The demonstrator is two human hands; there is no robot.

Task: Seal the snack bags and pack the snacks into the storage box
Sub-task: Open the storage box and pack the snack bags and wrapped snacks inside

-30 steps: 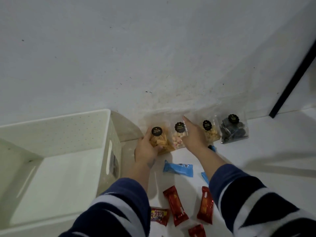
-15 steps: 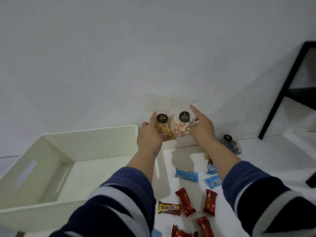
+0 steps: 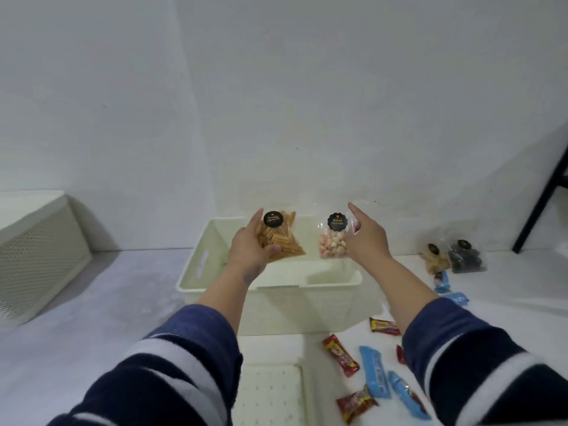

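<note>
Above the storage box (image 3: 270, 282), whose visible interior holds nothing, two sealed bags are gripped, orange sticks bag (image 3: 281, 241) by left hand (image 3: 249, 249), pastel biscuit bag (image 3: 333, 241) by right hand (image 3: 365, 238); packing judged barely begun, two bags (image 3: 451, 256) and wrapped bars (image 3: 373, 375) remaining right of it.

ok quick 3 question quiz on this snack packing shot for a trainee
1. True or false: the left hand holds the bag of orange sticks.
2. What is directly below both raised bags? A) storage box B) black frame C) grille
3. How many clear snack bags lie on the table by the wall at right?

Key: 1 true; 2 A; 3 two, the pale snack bag and the dark snack bag.
</note>
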